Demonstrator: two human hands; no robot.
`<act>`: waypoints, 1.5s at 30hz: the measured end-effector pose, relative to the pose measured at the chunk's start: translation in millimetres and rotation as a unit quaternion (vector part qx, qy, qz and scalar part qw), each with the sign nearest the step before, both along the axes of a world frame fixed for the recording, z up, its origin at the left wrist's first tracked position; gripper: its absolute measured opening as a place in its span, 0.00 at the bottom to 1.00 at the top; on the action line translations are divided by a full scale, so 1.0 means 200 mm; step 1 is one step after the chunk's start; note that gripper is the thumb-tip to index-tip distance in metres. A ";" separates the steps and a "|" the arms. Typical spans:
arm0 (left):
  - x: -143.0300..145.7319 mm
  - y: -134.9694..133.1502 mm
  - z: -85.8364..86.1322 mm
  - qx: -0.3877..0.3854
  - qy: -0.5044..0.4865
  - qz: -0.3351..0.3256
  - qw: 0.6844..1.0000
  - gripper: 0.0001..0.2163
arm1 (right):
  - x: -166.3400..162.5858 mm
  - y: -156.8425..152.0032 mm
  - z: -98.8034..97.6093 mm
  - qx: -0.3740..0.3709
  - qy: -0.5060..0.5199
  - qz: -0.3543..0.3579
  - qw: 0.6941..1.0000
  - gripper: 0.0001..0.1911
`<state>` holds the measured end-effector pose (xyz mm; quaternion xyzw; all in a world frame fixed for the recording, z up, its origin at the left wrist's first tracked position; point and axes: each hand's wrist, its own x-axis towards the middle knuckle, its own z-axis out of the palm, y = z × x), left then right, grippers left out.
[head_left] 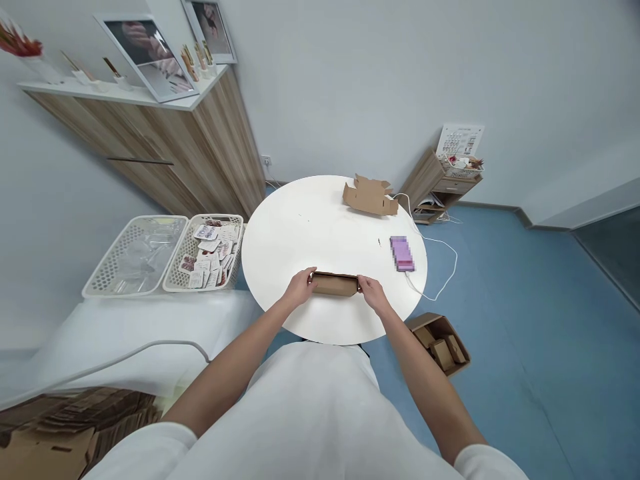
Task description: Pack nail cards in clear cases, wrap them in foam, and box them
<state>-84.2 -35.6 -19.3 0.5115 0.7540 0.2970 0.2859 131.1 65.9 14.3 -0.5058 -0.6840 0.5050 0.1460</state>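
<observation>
Near the front of the round white table (280,233) I hold a small brown cardboard box (335,285) between both hands. My left hand (301,287) is closed on its left end, and my right hand (371,292) grips the right end. The box's long front wall stands up, and a dark gap shows along its top edge. Toward the back of the table lies an unfolded cardboard box blank (371,197) with its flaps spread. On the right side is a purple, blurred-out phone-like device (403,254) with a white cable (453,257) attached.
Left of the table stand a white basket of small printed cards (167,283) and a basket of clear plastic pieces (95,283). On the floor at right, an open carton (463,343) holds small brown boxes. Flattened cardboard (45,453) is stacked lower left. A wooden cabinet (225,133) stands behind.
</observation>
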 end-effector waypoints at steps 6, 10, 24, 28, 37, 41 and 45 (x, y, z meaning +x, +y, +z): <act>-0.03 0.00 0.00 0.017 -0.017 -0.026 0.999 0.20 | 0.02 0.02 -0.02 -0.017 0.031 -0.010 0.999 0.24; -0.05 -0.02 0.04 0.031 -0.051 -0.040 0.997 0.20 | 0.04 0.02 -0.04 -0.048 0.063 -0.029 0.996 0.22; -0.05 -0.05 0.03 -0.025 -0.235 0.081 0.968 0.22 | 0.06 -0.03 -0.07 -0.095 0.084 -0.037 0.991 0.26; -0.06 -0.04 0.04 -0.071 -0.280 0.089 0.953 0.20 | 0.05 -0.04 -0.07 -0.116 0.068 -0.054 0.989 0.25; -0.04 -0.04 -0.02 -0.027 -0.221 0.069 0.972 0.18 | 0.01 -0.10 -0.13 -0.091 0.101 -0.082 0.987 0.23; -0.01 -0.06 -0.05 -0.010 -0.187 0.051 0.981 0.15 | 0.03 -0.13 -0.15 -0.055 0.124 -0.081 0.987 0.21; 0.06 -0.12 -0.10 0.000 -0.199 0.045 0.979 0.13 | 0.04 -0.19 -0.20 -0.071 0.123 -0.098 0.985 0.20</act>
